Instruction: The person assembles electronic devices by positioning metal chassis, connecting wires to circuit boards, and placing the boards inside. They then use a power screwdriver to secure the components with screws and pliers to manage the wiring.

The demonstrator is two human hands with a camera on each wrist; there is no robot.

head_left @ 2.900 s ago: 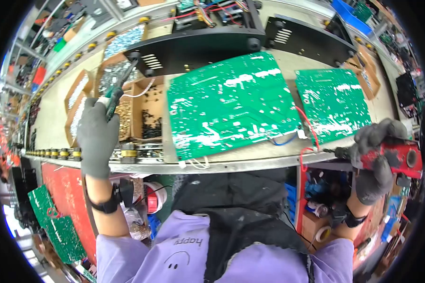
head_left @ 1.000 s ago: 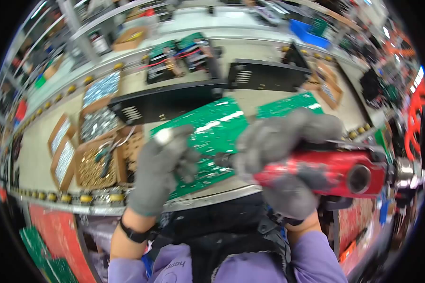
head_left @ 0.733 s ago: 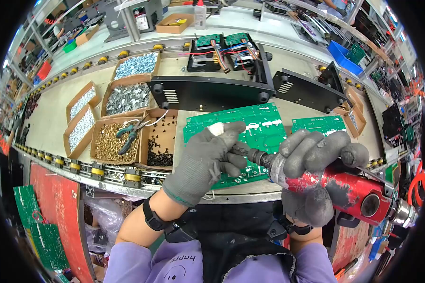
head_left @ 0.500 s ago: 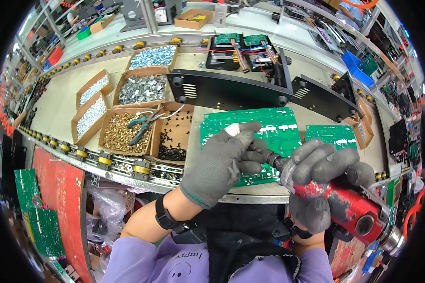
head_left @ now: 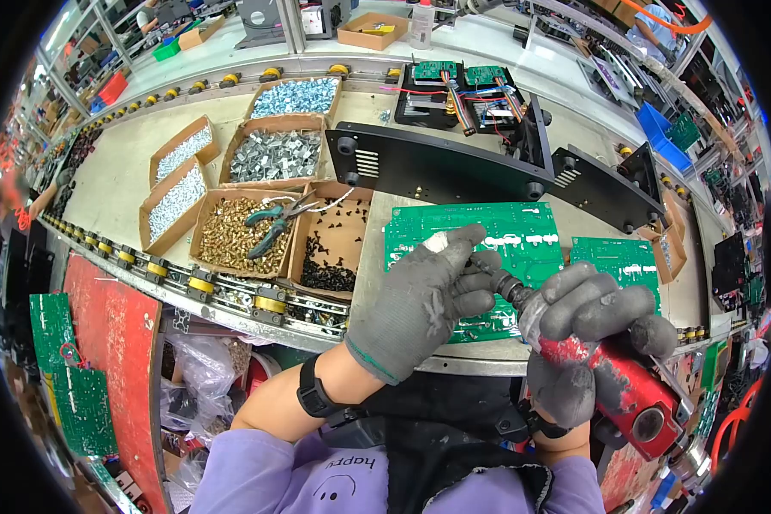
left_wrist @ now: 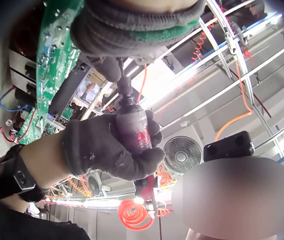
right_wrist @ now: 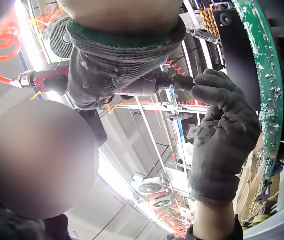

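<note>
My right hand (head_left: 587, 317), in a grey glove, grips a red air screwdriver (head_left: 638, 403) with worn paint. Its black nose (head_left: 512, 291) points left and up towards my other hand. The left hand (head_left: 415, 300), gloved too, has its fingers curled around the tip of the driver bit, largely hiding it. In the left wrist view, the driver's nose (left_wrist: 126, 90) reaches up to those fingers. Behind both hands stands a large green circuit board (head_left: 522, 236), with a smaller board (head_left: 617, 257) to its right. Green-handled pliers (head_left: 270, 231) lie on brass screws.
Cardboard trays of brass screws (head_left: 231, 244), black screws (head_left: 325, 272), metal clips (head_left: 274, 154) and other small parts stand at left. Black metal panels (head_left: 437, 167) rise behind the boards. A roller track (head_left: 201, 283) runs along the bench's front left.
The pliers have passed from my left hand onto the brass screws. My right hand has brought the screwdriver in from the far right, and the left has moved to its tip.
</note>
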